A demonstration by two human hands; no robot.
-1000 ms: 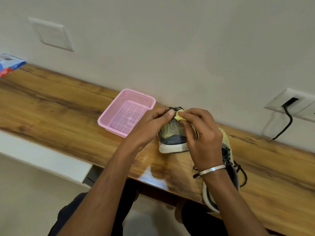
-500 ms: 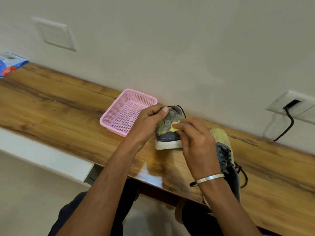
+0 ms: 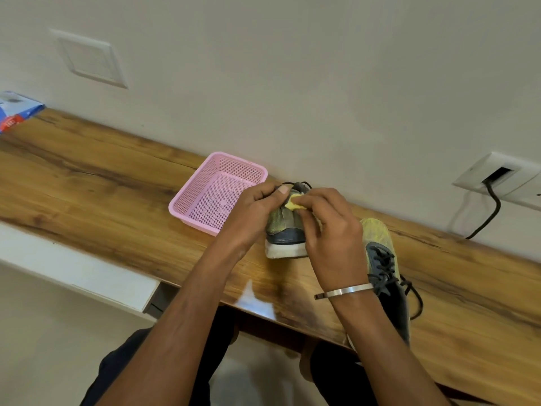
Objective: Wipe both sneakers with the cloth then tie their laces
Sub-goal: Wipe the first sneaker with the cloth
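A grey-green sneaker with a white sole stands on the wooden table, its heel towards me. My left hand grips the top of its heel from the left. My right hand pinches a small yellow cloth and presses it against the upper heel. The second sneaker, dark grey with a yellow-green toe and loose black laces, lies to the right, partly hidden by my right forearm.
A pink mesh basket sits just left of the sneaker. The table's front edge runs close to my lap. A wall socket with a black cable is at the right, and a blue packet lies far left.
My right hand moved the cloth down the heel and then back up to its top. My left hand kept its grip on the sneaker.
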